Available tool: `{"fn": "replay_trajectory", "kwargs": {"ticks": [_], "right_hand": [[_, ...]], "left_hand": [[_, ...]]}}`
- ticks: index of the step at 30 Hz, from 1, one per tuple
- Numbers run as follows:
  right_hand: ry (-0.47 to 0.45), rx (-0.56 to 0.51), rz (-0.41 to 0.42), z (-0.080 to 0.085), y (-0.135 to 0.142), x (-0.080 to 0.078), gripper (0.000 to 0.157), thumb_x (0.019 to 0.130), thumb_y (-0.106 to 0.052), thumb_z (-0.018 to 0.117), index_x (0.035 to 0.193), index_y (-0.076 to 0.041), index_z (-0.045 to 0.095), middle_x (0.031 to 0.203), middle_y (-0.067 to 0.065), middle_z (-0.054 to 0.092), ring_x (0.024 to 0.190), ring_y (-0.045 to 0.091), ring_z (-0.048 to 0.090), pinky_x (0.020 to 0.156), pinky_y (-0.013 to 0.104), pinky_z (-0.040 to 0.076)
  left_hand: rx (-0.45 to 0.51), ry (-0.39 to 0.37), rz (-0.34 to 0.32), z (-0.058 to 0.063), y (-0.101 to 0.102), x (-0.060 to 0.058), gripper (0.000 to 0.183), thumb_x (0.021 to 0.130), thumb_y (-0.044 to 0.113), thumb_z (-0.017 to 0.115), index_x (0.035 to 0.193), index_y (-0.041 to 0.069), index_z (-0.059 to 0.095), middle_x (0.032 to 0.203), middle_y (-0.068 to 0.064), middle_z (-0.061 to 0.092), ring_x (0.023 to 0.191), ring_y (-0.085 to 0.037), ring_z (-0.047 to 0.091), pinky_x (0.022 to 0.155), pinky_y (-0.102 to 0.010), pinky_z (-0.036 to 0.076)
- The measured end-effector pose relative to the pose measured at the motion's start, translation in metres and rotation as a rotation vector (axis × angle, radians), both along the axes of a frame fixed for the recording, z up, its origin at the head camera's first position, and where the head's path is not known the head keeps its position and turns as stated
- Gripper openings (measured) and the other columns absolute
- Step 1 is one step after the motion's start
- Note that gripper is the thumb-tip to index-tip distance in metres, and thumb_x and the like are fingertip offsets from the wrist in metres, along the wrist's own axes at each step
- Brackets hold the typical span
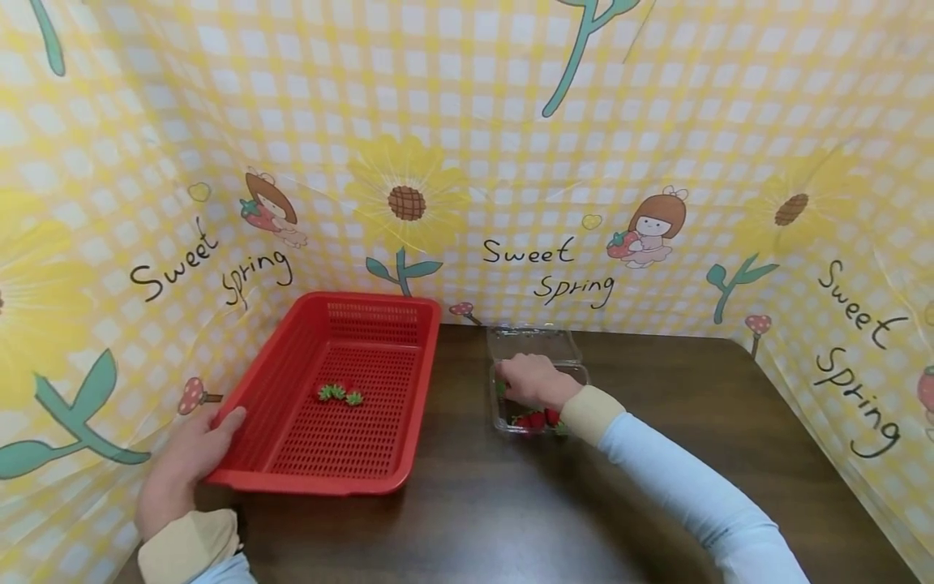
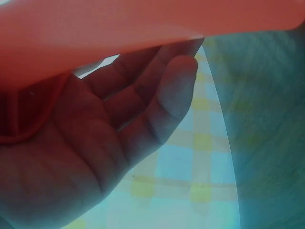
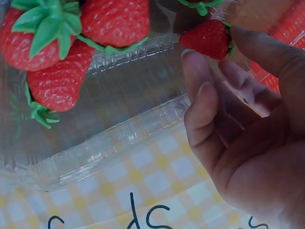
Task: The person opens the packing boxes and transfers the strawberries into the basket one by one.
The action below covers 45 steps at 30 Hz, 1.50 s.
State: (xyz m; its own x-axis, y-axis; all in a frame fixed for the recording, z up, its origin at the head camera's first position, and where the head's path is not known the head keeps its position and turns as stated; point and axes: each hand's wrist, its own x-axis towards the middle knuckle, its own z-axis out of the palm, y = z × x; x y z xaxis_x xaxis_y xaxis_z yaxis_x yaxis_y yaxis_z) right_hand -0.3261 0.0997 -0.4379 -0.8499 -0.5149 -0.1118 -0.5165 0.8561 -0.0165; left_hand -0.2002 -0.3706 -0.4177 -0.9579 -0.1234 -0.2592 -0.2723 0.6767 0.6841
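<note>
My left hand [image 1: 191,454] holds the left rim of a red perforated basket [image 1: 426,357], thumb over the edge. In the left wrist view its fingers [image 2: 176,90] curl beneath the basket's rim [image 2: 119,33]. A few strawberries [image 1: 349,386] with green leaves lie in the basket. My right hand [image 1: 536,380] reaches into a clear plastic box [image 1: 496,410]. The right wrist view shows it pinching a small red strawberry [image 3: 206,40] between thumb and fingertips. Larger strawberries [image 3: 116,24] lie at the other end of the box, seen in the head view near its front [image 1: 535,420].
The box's clear lid [image 1: 533,342] is folded back toward the wall. Both containers stand on a dark brown table [image 1: 467,519]. A yellow checked cloth [image 1: 503,170] with printed flowers and lettering rises behind and at both sides.
</note>
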Motion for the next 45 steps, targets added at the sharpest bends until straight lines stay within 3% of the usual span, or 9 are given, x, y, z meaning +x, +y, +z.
{"fn": "replay_trajectory", "kwargs": {"ticks": [16, 21, 25, 29, 36, 42, 45], "right_hand": [[-0.02, 0.068, -0.023, -0.004, -0.003, 0.003, 0.024, 0.087, -0.013, 0.069, 0.111, -0.015, 0.066, 0.088, 0.004, 0.068, 0.067, 0.019, 0.058, 0.059, 0.039, 0.051], [0.032, 0.105, -0.004, -0.007, -0.001, 0.003, 0.019, 0.086, -0.013, 0.07, 0.104, -0.015, 0.064, 0.089, 0.004, 0.068, 0.068, 0.02, 0.059, 0.06, 0.04, 0.053], [0.022, 0.097, -0.006, -0.004, 0.002, 0.005, 0.01, 0.085, -0.013, 0.07, 0.091, -0.013, 0.062, 0.082, 0.004, 0.065, 0.066, 0.019, 0.057, 0.059, 0.039, 0.052], [0.012, 0.045, -0.021, 0.012, 0.007, 0.006, 0.014, 0.086, -0.018, 0.072, 0.095, -0.011, 0.063, 0.077, 0.004, 0.063, 0.064, 0.019, 0.058, 0.058, 0.038, 0.05], [0.049, -0.222, 0.04, 0.061, 0.005, 0.008, 0.011, 0.091, -0.021, 0.062, 0.092, -0.012, 0.055, 0.067, -0.002, 0.051, 0.054, 0.011, 0.043, 0.05, 0.026, 0.035], [0.081, -0.367, 0.07, 0.094, -0.016, 0.002, 0.013, 0.091, -0.025, 0.063, 0.096, -0.015, 0.057, 0.073, -0.003, 0.06, 0.057, 0.01, 0.049, 0.051, 0.025, 0.041], [0.04, -0.402, 0.082, 0.107, -0.03, -0.003, 0.015, 0.091, -0.028, 0.062, 0.099, -0.017, 0.058, 0.076, -0.003, 0.061, 0.06, 0.01, 0.05, 0.054, 0.026, 0.043]], "left_hand": [[-0.023, -0.021, -0.004, 0.001, 0.0, -0.001, 0.074, 0.101, 0.055, 0.035, 0.138, -0.009, 0.037, 0.108, -0.024, 0.063, 0.085, -0.02, 0.063, 0.067, -0.03, 0.048], [-0.026, -0.016, -0.003, -0.003, -0.001, -0.001, 0.073, 0.102, 0.054, 0.035, 0.137, -0.01, 0.037, 0.105, -0.022, 0.064, 0.082, -0.019, 0.063, 0.067, -0.03, 0.048], [0.002, -0.025, 0.017, -0.005, 0.0, -0.002, 0.075, 0.101, 0.055, 0.037, 0.138, -0.01, 0.035, 0.105, -0.024, 0.064, 0.078, -0.017, 0.065, 0.066, -0.031, 0.05], [0.02, -0.038, 0.028, -0.005, 0.001, -0.002, 0.076, 0.1, 0.056, 0.037, 0.139, -0.01, 0.034, 0.106, -0.025, 0.065, 0.077, -0.016, 0.066, 0.066, -0.032, 0.05], [-0.01, -0.005, 0.016, -0.004, 0.001, -0.003, 0.072, 0.102, 0.052, 0.036, 0.135, -0.012, 0.037, 0.101, -0.023, 0.065, 0.076, -0.016, 0.064, 0.065, -0.031, 0.049], [0.016, -0.049, 0.026, -0.005, -0.001, -0.005, 0.077, 0.1, 0.056, 0.036, 0.138, -0.01, 0.034, 0.103, -0.023, 0.066, 0.076, -0.017, 0.066, 0.065, -0.031, 0.05], [-0.001, -0.022, 0.014, -0.004, -0.001, -0.006, 0.074, 0.102, 0.054, 0.034, 0.136, -0.011, 0.036, 0.1, -0.021, 0.066, 0.076, -0.016, 0.064, 0.065, -0.031, 0.049]]}}
